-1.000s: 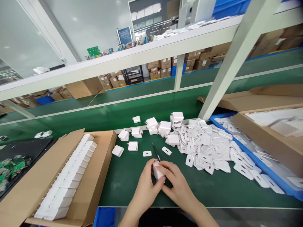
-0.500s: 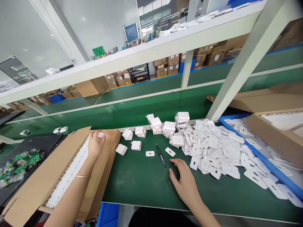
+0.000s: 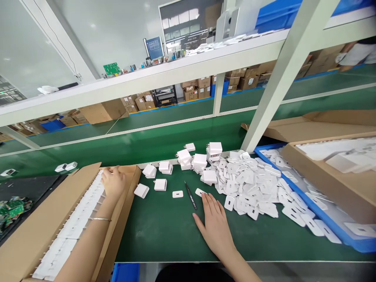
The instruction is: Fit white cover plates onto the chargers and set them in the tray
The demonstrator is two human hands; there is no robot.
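My left hand (image 3: 113, 182) reaches into the far end of an open cardboard box (image 3: 35, 231) on the left, its curled fingers resting on the row of white charger bodies (image 3: 73, 219) packed inside. My right hand (image 3: 216, 223) lies flat on the green mat, fingers stretched out, fingertips touching a small white cover plate (image 3: 200, 192). A black pen-like tool (image 3: 190, 196) lies just left of those fingers. Another cover plate (image 3: 178, 194) sits further left.
A heap of white cover plates (image 3: 249, 184) spreads right of my right hand into a blue tray (image 3: 355, 244). Loose white chargers (image 3: 199, 160) cluster at the mat's back edge. Cardboard boxes (image 3: 337, 172) stand right; green circuit boards (image 3: 11, 209) lie far left.
A second ago both hands held a white charger at the mat's middle. My left hand carried it into the box and now rests there; my right hand dropped flat and slid towards the plate.
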